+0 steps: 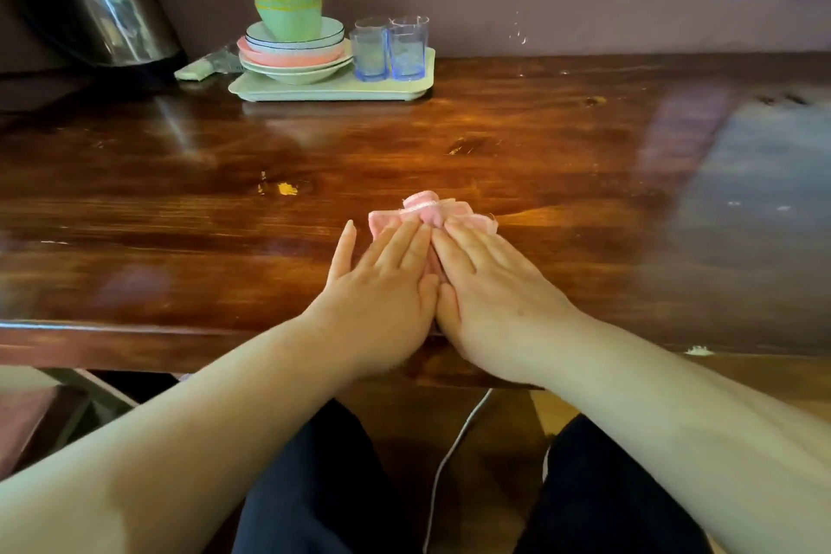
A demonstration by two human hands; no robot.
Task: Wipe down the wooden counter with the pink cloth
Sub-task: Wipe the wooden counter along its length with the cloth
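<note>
A small pink cloth [431, 210] lies bunched on the glossy dark wooden counter [562, 157], near its front edge. My left hand [384, 283] and my right hand [488, 290] lie side by side, palms down, with straight fingers pressing on the near part of the cloth. Most of the cloth is hidden under my fingers; only its far edge and a raised fold show.
At the back stands a pale green tray [323, 89] with stacked plates and green bowls [290, 9] and blue glasses [407, 49]. A steel kettle [105, 0] is at the back left. A wall runs behind. A white cable [449, 454] hangs below the counter edge.
</note>
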